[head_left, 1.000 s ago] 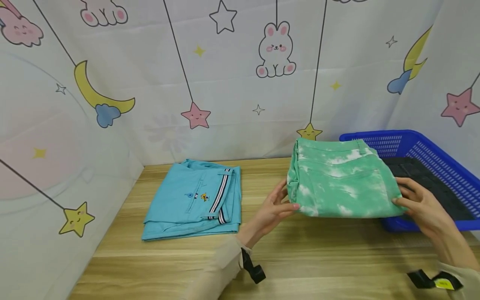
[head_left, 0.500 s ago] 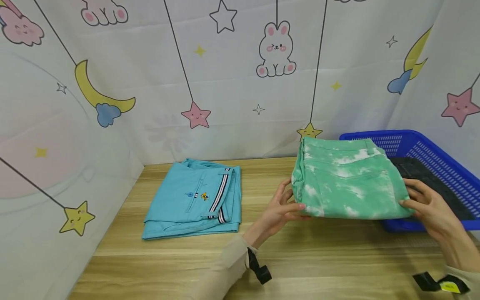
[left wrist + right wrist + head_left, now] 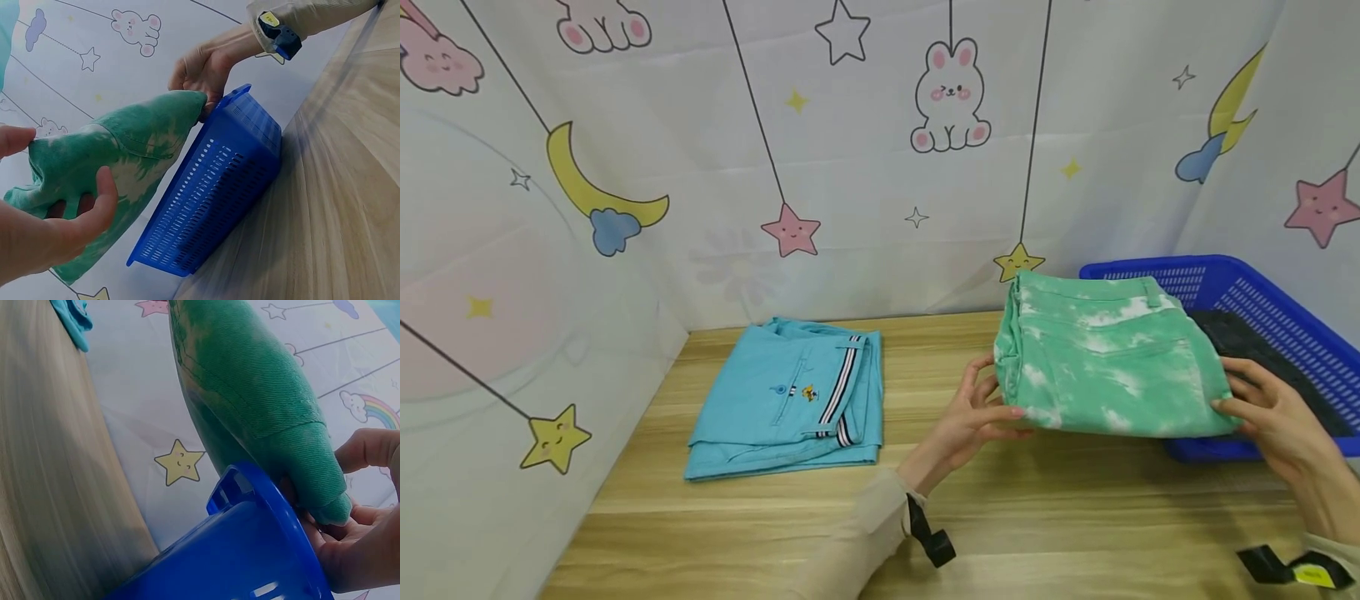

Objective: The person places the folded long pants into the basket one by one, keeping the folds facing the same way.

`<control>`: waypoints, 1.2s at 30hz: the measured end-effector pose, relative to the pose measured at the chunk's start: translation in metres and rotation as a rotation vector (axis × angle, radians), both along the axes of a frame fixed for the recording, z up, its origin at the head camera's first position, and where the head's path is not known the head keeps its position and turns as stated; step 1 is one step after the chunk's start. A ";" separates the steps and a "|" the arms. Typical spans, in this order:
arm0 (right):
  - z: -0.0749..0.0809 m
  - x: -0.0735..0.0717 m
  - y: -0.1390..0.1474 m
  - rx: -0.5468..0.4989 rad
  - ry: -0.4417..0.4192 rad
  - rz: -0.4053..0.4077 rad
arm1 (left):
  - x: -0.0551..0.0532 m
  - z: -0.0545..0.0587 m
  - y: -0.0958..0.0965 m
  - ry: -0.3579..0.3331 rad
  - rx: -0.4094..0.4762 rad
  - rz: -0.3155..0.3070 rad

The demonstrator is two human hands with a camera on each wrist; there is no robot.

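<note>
Between my two hands is a folded pair of green-and-white tie-dye pants [image 3: 1112, 358], held up off the table beside and partly over a blue basket [image 3: 1285, 292]. My left hand [image 3: 966, 421] grips the left end, thumb on the near face and the other fingers behind and under it. At the opposite end my right hand [image 3: 1273, 408] pinches the folded edge; in the right wrist view its fingers [image 3: 356, 531] are close by the basket rim. Dark folded clothing [image 3: 1277, 367] lies in the basket, partly hidden by the green pants.
Folded light-blue pants [image 3: 775, 400] with a striped waistband lie on the left of the wooden table [image 3: 715, 542]. A white patterned curtain [image 3: 865, 183] hangs behind and along both sides. Black straps [image 3: 932, 537] sit on both wrists.
Both hands have carried the green pants a little to the right, further over the basket's near-left side. The light-blue pants and the basket have stayed in place.
</note>
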State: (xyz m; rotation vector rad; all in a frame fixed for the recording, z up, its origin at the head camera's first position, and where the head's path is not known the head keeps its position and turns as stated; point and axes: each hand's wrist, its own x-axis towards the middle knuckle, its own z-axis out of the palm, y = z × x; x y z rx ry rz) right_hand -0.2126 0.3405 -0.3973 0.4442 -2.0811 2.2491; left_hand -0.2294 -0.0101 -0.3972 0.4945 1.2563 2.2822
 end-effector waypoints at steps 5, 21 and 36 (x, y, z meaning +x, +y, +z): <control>0.000 0.000 0.003 -0.010 -0.002 -0.002 | -0.001 -0.001 0.003 0.002 0.000 -0.007; -0.006 -0.001 0.017 -0.030 0.031 -0.005 | -0.003 -0.003 0.014 0.006 -0.008 -0.003; -0.102 -0.061 0.114 0.111 0.037 -0.142 | -0.007 -0.004 0.026 0.006 0.005 -0.010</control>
